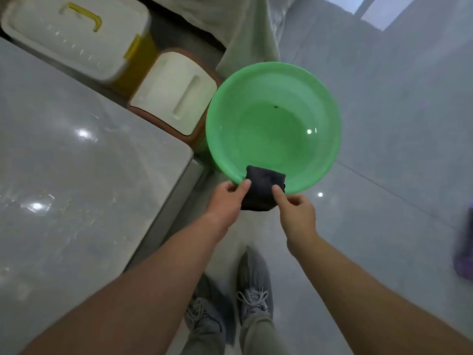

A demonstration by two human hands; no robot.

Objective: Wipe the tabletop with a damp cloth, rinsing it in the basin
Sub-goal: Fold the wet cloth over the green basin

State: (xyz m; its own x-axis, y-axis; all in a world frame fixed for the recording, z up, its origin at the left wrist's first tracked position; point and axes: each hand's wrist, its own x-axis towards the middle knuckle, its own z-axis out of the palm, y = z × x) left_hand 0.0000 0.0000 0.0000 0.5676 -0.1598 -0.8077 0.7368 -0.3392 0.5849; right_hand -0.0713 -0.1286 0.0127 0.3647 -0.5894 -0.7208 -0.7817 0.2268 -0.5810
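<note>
A dark folded cloth (262, 187) hangs over the near rim of a green basin (320, 103) that holds clear water. My left hand (226, 202) pinches the cloth's left edge between thumb and fingers. My right hand (295, 213) grips its right edge the same way. The glossy grey tabletop (76, 175) fills the left side, its corner just left of the basin. The basin sits lower than the tabletop, past its corner.
A white lidded box with yellow handle (76, 34) and a smaller white-lidded brown bin (174, 93) stand behind the table corner. A pale fabric drape (245, 29) hangs behind the basin. Grey tiled floor (384, 124) spreads right; a purple object (464, 252) sits at the right edge.
</note>
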